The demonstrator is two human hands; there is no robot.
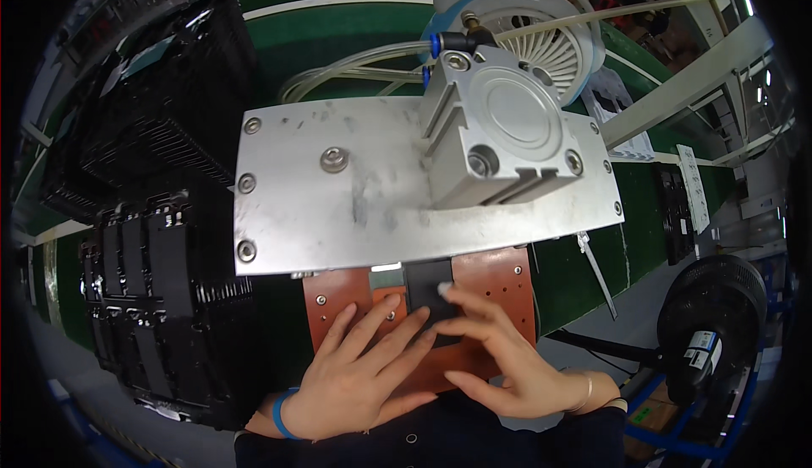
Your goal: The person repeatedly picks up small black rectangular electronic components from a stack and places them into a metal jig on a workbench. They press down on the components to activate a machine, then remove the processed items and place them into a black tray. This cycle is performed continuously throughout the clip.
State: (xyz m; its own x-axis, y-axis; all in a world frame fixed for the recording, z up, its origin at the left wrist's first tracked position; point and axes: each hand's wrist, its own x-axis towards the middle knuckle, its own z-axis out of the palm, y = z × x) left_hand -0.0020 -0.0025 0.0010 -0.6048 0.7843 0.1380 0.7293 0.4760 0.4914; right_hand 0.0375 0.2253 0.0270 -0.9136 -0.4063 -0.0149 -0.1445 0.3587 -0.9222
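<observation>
Black rectangular part (430,299) sits on brown fixture board (499,286) under metal press plate (364,189). Left hand (355,375) flat, fingers spread beside it; right hand (507,358) fingertips pinch its edge.

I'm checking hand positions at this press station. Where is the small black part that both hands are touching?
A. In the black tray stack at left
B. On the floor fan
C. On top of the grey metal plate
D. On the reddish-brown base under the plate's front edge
D: the small black part lies on the reddish-brown base just below the grey metal plate, with the left hand and right hand on it.
</observation>
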